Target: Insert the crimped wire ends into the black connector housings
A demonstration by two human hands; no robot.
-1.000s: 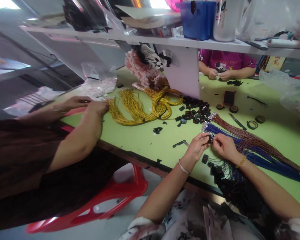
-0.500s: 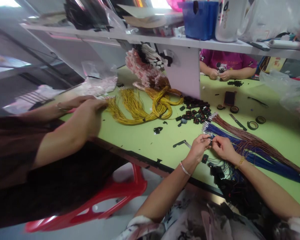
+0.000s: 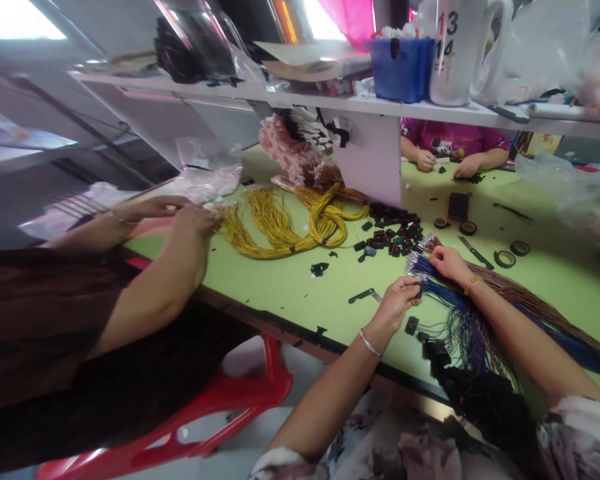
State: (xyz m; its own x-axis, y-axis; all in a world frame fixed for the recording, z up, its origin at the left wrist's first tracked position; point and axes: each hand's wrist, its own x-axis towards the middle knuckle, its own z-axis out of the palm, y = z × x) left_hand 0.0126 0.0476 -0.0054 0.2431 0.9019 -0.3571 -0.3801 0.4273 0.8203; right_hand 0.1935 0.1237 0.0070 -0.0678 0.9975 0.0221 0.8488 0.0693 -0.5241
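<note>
My left hand [image 3: 401, 301] is closed, pinching a small black plastic connector housing [image 3: 419, 291] between thumb and fingers. To its upper right, my right hand [image 3: 451, 264] has its fingertips pressed together on a wire at the silver-tipped end of the brown wire bundle [image 3: 517, 293]; the exact grip is partly hidden. Beneath my right wrist lie blue wires [image 3: 443, 291], also with silver terminals at their ends. Wired black housings [image 3: 473, 390] hang in a cluster over the table's front edge. A pile of loose black housings [image 3: 395, 230] lies beyond my hands.
A folding knife [image 3: 363, 295] lies left of my left hand, and another knife [image 3: 475, 253] beyond the right. Tape rolls [image 3: 505, 259] sit nearby. At left, a co-worker's hands [image 3: 195, 223] touch yellow wires [image 3: 265, 233]. A shelf [image 3: 290, 100] spans the table; another person sits opposite.
My hands, together before, are now apart. The right has moved up and left to the wire ends; the left still holds the black housing. The camera view has tilted up slightly.
</note>
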